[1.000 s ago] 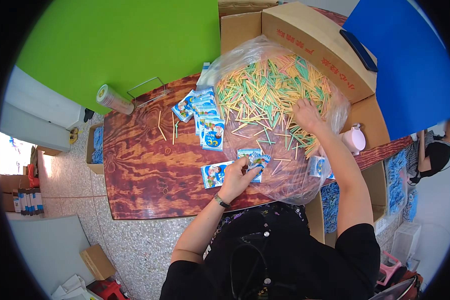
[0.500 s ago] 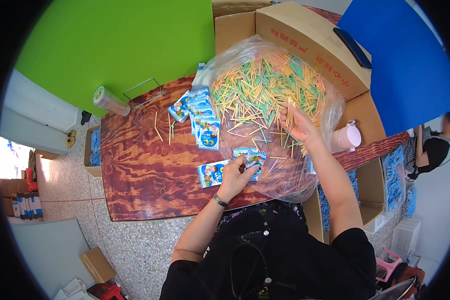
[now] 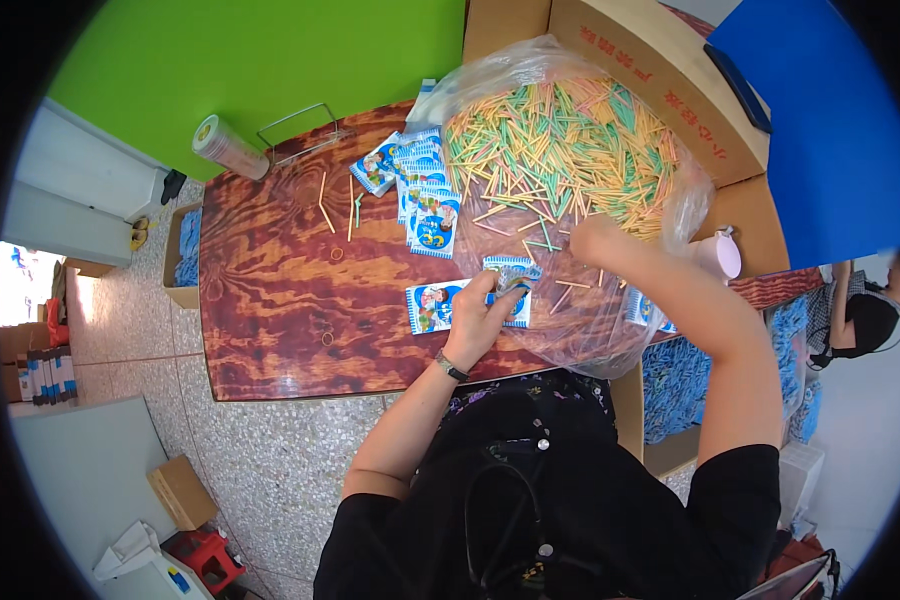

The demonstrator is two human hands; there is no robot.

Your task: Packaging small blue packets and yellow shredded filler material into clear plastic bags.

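The left hand (image 3: 487,312) pinches a small blue-and-white printed packet (image 3: 448,304); the right hand (image 3: 592,238), fingers hidden, digs among pastel sticks (image 3: 560,150) at one o'clock; a packet row (image 3: 422,190) lies finished, most sticks remaining.

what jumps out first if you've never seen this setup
A big clear plastic bag heaped with pastel sticks fills the table's far right, and the right hand reaches into it. Nearer, the left hand rests on a small blue-and-white packet on the dark red wood-grain table.
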